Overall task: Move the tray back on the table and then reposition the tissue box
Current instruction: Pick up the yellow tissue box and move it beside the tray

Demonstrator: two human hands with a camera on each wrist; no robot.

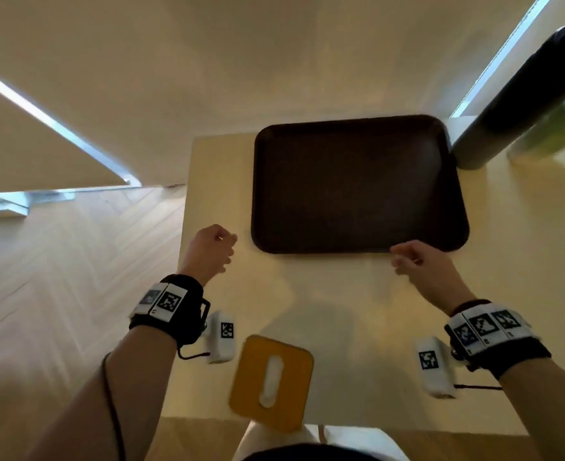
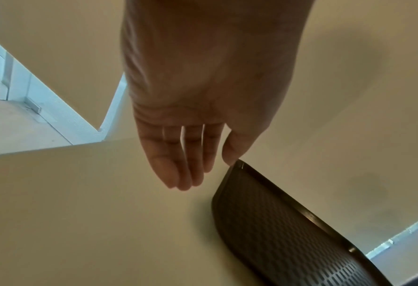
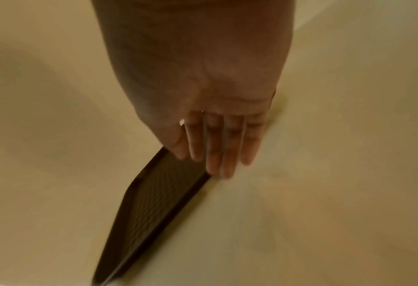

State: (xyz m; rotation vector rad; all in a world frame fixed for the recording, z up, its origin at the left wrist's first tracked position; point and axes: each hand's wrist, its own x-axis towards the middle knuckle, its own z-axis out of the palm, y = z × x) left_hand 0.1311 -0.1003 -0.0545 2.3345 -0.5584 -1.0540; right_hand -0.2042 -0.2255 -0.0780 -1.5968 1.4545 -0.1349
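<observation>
Both forearms reach forward, each wrist wrapped in a black band carrying white marker tags. The left hand (image 1: 212,248) hangs with fingers (image 2: 178,170) nearly straight, pressed together and pointing down, holding nothing. The right hand (image 1: 417,261) is likewise relaxed, its fingers (image 3: 217,152) extended side by side; whether the fingertips touch anything is unclear through the blur.

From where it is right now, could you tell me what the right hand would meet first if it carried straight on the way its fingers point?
Most likely the near edge of the dark brown rectangular tray. The right hand hovers at that edge, fingers straight and pointing over it; whether they already touch is unclear.
</observation>
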